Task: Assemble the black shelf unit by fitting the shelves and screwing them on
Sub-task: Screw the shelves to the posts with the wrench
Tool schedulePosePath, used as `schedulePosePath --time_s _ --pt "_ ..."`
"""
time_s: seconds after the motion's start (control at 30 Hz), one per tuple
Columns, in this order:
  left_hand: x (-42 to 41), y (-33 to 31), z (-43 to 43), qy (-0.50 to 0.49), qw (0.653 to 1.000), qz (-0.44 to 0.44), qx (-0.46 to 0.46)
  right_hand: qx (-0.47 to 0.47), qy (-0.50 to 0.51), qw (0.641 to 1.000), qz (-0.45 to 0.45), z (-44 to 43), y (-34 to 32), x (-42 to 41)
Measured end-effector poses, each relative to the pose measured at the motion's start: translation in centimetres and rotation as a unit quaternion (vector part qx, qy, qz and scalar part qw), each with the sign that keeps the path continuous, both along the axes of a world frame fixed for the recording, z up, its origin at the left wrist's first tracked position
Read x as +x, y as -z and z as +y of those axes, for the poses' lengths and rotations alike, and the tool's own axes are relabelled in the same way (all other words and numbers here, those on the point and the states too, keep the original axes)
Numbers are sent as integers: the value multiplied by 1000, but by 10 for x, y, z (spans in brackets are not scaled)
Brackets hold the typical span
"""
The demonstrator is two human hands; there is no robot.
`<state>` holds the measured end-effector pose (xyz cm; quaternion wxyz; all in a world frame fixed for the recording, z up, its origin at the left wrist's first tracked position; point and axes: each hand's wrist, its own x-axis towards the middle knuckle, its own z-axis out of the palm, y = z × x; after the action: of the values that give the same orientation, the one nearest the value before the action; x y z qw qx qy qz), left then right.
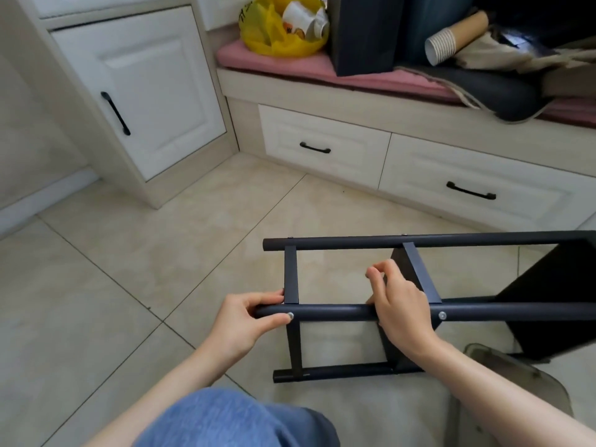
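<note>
The black shelf unit (354, 243) lies on its side on the tiled floor (161, 253), near and right of centre, with its poles running left to right. The left hand (245, 321) is clenched round the left end of the near pole (335, 311), thumb tip touching a silver screw (290, 315). The right hand (403, 304) rests over the same pole further right, fingers curled beside a shelf panel (398, 266); whether they grasp anything cannot be told. On the far bench's pink cushion (290, 64) a yellow plastic bag (274, 37) holds crumpled white cups, and to the right a stack of paper cups (440, 48) lies tipped inside a brown sleeve
</note>
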<state>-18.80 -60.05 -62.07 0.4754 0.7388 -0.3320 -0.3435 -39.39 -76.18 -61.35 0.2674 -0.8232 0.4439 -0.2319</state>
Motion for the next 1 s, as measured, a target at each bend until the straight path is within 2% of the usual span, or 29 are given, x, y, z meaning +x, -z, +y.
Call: schedulePosePath --time_s 0.1,0.37,0.43,0.6,0.73,0.83,0.93,1.0 --pt "-3 2 2 5 1000 -21 3 -3 -16 1000 20 2 1 -3" --pt "-4 -9 1 83 975 -190 83 -30 -73 982 170 3 -12 3" --pt "-4 -13 -2 122 962 -221 107 -34 -96 980 169 4 -16 10" --pt "-2 -18 -7 208 912 -315 164 -64 -152 981 102 4 -16 30" --pt "0 -17 -8 233 898 -336 164 -121 -174 975 71 5 -6 41" --pt "1 -17 -7 240 894 -343 160 -167 -171 968 77 6 -6 44" --pt "1 -18 -8 241 890 -355 158 -149 -176 968 99 2 -6 45" --pt "0 -18 -11 244 870 -394 167 -137 -197 964 117 -1 -6 48"
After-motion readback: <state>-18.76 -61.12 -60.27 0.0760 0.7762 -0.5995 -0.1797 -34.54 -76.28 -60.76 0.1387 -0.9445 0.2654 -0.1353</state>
